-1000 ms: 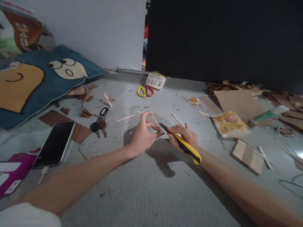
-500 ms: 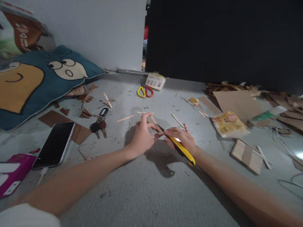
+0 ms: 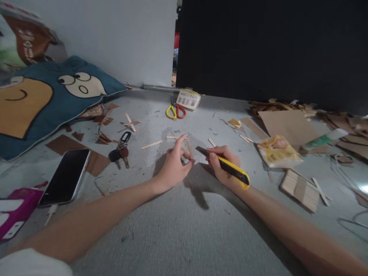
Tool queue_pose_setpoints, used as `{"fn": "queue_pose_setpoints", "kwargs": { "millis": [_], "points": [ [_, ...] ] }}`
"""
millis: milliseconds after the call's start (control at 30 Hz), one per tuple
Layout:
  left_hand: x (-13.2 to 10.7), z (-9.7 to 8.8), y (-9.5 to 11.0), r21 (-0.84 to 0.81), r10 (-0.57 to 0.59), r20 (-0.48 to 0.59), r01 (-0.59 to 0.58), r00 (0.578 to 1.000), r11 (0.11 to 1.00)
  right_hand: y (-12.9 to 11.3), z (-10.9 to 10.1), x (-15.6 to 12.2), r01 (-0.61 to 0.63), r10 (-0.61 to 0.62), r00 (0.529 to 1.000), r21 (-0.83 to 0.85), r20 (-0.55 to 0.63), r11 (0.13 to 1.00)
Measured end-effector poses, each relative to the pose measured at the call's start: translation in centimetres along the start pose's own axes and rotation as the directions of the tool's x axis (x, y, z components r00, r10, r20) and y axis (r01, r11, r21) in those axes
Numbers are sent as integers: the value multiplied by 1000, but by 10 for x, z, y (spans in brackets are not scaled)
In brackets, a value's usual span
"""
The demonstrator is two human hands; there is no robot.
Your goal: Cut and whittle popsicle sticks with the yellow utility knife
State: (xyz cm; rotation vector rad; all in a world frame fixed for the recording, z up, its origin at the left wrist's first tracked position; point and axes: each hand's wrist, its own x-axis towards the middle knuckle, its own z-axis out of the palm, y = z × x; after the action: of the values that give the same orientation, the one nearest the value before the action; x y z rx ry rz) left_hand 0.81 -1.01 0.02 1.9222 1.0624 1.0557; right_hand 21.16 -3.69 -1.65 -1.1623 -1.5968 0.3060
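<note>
Your left hand is nearly closed, its thumb and curled fingers pinching the lower end of a thin wooden stick just above the gray tabletop, while the index finger reaches up past it. Your right hand is wrapped around the yellow-and-black utility knife, whose dark blade points toward the stick, near it but apart. Just beyond your left hand, two loose sticks lie on the tabletop, one slanted and the other nearly level. Farther back, scissors with one yellow and one red handle rest against a small packet. To your right, a banded bundle of sticks lies near a yellow pack.
</note>
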Motion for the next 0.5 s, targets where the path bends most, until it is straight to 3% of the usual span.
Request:
{"fn": "queue_pose_setpoints", "kwargs": {
  "millis": [133, 300, 500],
  "points": [
    [2, 1, -4, 54, 0, 1, 0, 1000, 999, -4, 1, 2, -67, 68, 997, 46, -21, 997],
    [3, -1, -4, 219, 170, 1, -166, 985, 962, -8, 0, 3, -103, 104, 994, 44, -16, 994],
    [-3, -1, -8, 426, 375, 72, -368, 924, 826, -12, 0, 5, -101, 98, 988, 22, 120, 995]
  ]
}}
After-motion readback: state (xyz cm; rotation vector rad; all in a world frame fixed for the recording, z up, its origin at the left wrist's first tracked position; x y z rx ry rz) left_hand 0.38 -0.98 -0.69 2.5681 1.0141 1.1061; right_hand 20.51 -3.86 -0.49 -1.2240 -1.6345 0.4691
